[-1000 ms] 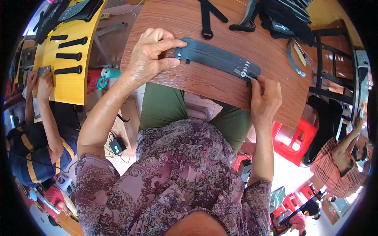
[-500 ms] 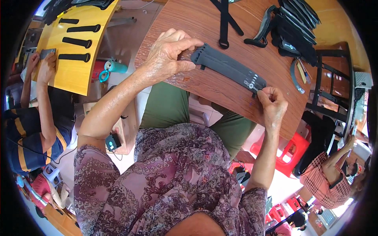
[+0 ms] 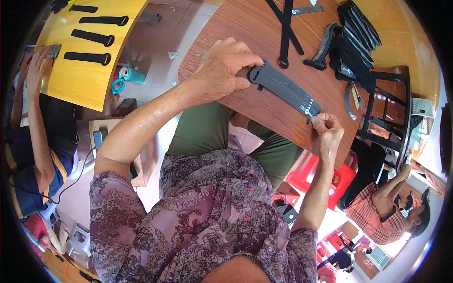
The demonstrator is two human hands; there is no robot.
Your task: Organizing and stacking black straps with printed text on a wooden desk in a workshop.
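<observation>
A long dark grey flat strip [image 3: 285,89] with a scalloped left end and white marks near its right end lies at a slant over the brown table. My left hand [image 3: 225,70] has its thumb and forefinger closed about the scalloped end. At the other end, my right hand [image 3: 327,129] pinches the lower corner near the white marks; its fingertips hide what exactly lies between them. Small dark tabs stick out below the strip near both ends.
Crossed black straps [image 3: 285,37] lie at the table's far side. A pile of black and grey straps [image 3: 351,52] sits at the far right, near a black chair frame [image 3: 389,108]. Left, a co-worker's hands rest on a yellow table [image 3: 85,87] with several black straps. A red stool [image 3: 306,174] stands below.
The view has shifted, and the strip with both hands sits slightly lower in the picture. Both hands keep their places at its ends. The co-worker's hand at left now lies flatter.
</observation>
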